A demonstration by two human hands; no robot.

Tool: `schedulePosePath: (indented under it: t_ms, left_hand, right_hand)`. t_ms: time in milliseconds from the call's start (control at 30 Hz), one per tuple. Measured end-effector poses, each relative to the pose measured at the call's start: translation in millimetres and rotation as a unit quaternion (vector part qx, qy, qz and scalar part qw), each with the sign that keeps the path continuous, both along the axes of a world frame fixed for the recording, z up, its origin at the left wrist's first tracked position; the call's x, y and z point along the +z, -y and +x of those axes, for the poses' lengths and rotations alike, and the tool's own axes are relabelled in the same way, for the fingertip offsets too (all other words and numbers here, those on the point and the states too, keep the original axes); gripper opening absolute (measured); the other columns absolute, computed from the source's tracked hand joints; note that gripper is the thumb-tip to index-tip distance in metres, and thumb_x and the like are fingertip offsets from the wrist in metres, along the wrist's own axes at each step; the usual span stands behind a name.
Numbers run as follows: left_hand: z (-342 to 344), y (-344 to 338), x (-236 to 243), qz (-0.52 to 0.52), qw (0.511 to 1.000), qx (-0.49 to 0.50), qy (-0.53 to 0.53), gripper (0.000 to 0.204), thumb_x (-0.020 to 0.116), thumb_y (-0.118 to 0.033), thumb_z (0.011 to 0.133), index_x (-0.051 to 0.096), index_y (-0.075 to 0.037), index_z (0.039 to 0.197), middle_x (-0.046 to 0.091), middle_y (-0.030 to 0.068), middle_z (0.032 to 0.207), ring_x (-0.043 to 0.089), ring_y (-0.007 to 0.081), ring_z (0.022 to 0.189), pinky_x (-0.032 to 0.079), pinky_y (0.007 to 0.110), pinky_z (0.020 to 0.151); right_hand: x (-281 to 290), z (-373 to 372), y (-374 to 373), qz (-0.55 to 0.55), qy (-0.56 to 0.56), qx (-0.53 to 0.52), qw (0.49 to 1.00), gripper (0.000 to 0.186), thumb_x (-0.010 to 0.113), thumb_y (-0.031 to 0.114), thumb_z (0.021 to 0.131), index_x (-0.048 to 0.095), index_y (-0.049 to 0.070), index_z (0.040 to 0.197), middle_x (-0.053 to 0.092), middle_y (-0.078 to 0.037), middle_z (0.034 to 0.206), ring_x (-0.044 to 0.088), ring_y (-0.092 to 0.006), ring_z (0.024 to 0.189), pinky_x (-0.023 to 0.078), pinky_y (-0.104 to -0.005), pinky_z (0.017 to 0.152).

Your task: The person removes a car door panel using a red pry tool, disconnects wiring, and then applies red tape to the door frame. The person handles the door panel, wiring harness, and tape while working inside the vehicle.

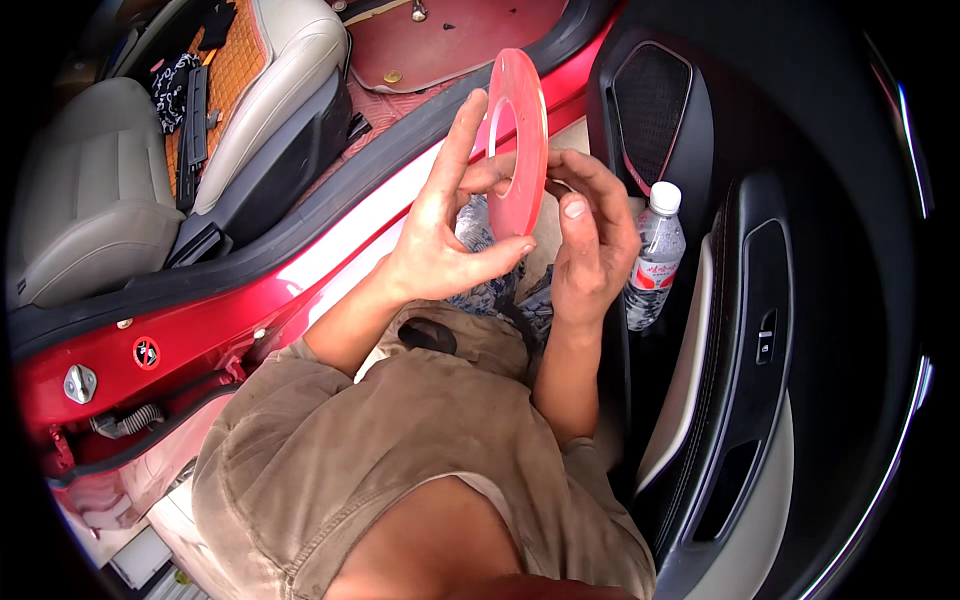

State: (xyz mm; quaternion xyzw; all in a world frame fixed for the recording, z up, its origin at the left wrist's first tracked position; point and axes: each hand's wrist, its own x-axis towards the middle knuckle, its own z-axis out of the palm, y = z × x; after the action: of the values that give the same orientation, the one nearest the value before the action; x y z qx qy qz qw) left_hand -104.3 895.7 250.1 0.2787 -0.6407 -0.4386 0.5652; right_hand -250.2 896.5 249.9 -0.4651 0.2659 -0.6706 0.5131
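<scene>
- Seat (pixel 90 190): a beige car seat at far left, inside the open doorway, with a woven orange mat (pixel 235 70) on the next cushion.
- Sill (pixel 300 270): the red door sill runs diagonally from lower left to upper right, with a red floor mat (pixel 450 40) beyond it.
- Left hand (pixel 440 230): raised over the lap, fingers spread and mostly open, the thumb pressed to the lower rim of the tape and a fingertip touching its inner edge.
- Tape (pixel 520 140): a thin, wide pink-red roll with a large open centre, held upright and edge-on between both hands, above the knees and in front of the sill.
- Handling, as a judgement: it looks light and fairly stiff as a ring but thin, so it could flex or slip sideways; the rim and inner hole give the surest hold, and any loose end would be sticky.
- Right hand (pixel 590 240): curled around the roll's right side, fingers closed on its rim, thumb forward.
- Bottle (pixel 655 255): a clear plastic water bottle with a white cap, standing in the pocket of the open door (pixel 760 330) at right.
</scene>
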Motion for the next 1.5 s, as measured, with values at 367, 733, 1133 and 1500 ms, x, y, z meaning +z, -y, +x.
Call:
schedulePosePath:
  t_ms: [367, 733, 1133, 1500]
  left_hand:
    - [-0.1, 7.2, 6.6, 0.077, 0.986, -0.036, 0.145, 0.102, 0.068, 0.001, 0.078, 0.003, -0.008, 0.156, 0.067, 0.0177, 0.109, 0.065, 0.0195, 0.083, 0.052, 0.032, 0.079]
    - [24.6, -12.4, -39.4, 0.259, 0.941, -0.211, -0.06, 0.11, 0.072, 0.007, 0.078, -0.001, -0.017, 0.157, 0.057, 0.0177, 0.125, 0.065, 0.0201, 0.091, 0.054, 0.034, 0.077]
    - [21.0, -14.9, -37.7, 0.399, 0.864, -0.225, -0.209, 0.089, 0.064, -0.017, 0.091, 0.003, -0.007, 0.155, 0.058, 0.0266, 0.121, 0.07, 0.0369, 0.09, 0.054, 0.036, 0.078]
    - [13.0, -26.3, -53.4, 0.301, 0.921, -0.184, -0.163, 0.081, 0.057, -0.009, 0.096, 0.002, -0.006, 0.155, 0.062, 0.0243, 0.122, 0.068, 0.026, 0.096, 0.048, 0.034, 0.091]
  right_hand:
    - [17.1, -15.4, 9.2, 0.128, -0.097, 0.02, 0.987, 0.036, 0.067, 0.002, 0.085, 0.053, -0.01, 0.116, 0.067, -0.012, 0.084, 0.067, -0.0148, 0.075, 0.053, -0.0237, 0.068]
    - [-27.0, -9.7, 34.8, 0.152, -0.156, 0.036, 0.975, 0.017, 0.061, 0.011, 0.09, 0.072, -0.001, 0.097, 0.066, -0.002, 0.076, 0.058, -0.0065, 0.063, 0.044, -0.0204, 0.055]
    - [-113.9, -13.9, 51.9, 0.016, -0.028, 0.17, 0.985, 0.035, 0.063, 0.033, 0.094, 0.062, -0.002, 0.098, 0.061, -0.009, 0.086, 0.058, -0.016, 0.077, 0.05, -0.0294, 0.073]
    - [-134.6, -2.8, 34.1, 0.258, 0.209, 0.104, 0.938, 0.033, 0.059, 0.033, 0.097, 0.063, 0.0, 0.1, 0.064, -0.008, 0.087, 0.059, -0.0142, 0.071, 0.048, -0.0252, 0.061]
